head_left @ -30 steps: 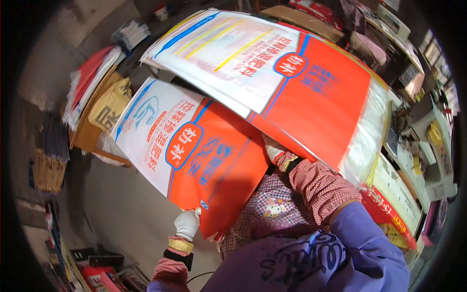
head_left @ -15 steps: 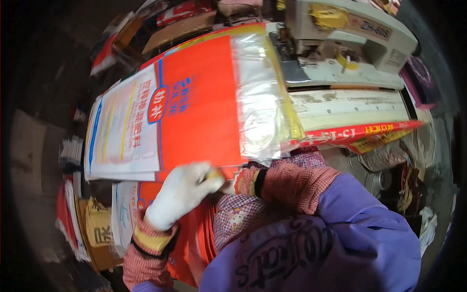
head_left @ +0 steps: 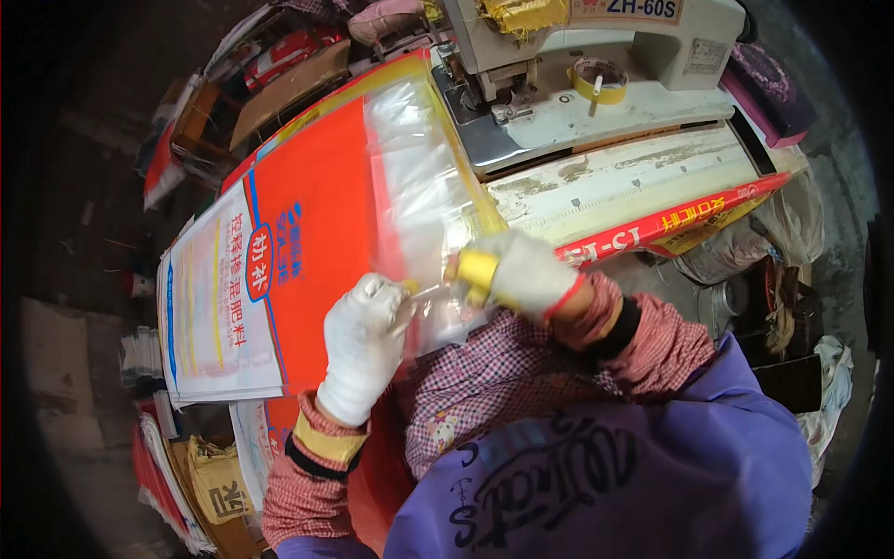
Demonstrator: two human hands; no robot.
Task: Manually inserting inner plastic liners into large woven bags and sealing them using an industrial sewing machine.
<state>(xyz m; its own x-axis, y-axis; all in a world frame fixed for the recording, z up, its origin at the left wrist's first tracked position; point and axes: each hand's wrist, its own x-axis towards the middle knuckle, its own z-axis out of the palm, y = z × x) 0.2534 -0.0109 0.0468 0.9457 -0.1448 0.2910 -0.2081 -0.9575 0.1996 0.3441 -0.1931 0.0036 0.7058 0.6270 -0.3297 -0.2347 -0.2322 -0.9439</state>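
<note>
A red-and-white printed woven sack (head_left: 321, 214) lies flat on top of a stack of sacks, with its clear plastic liner (head_left: 410, 158) sticking out at the right end. My left hand (head_left: 365, 340), in a white glove, is closed at the near edge of the sack, pinching the liner's near corner. Just to the right, my right hand (head_left: 521, 275) is held above the near end of the liner. Its glove has yellow-covered fingertips. Those fingers are curled together and slightly blurred, so what they hold, if anything, is hidden.
A white sewing machine (head_left: 596, 102) stands at the far right, with a roll of yellow tape (head_left: 599, 81) on its bed. A worn white board (head_left: 633, 177) with a red printed strip (head_left: 689, 219) along it lies nearer. More folded sacks (head_left: 163, 475) stand at the lower left.
The view has turned, so the sack and machine sit further left. My right hand has come out from near my left hand and moved right, over the liner. My left hand stays closed at the near edge.
</note>
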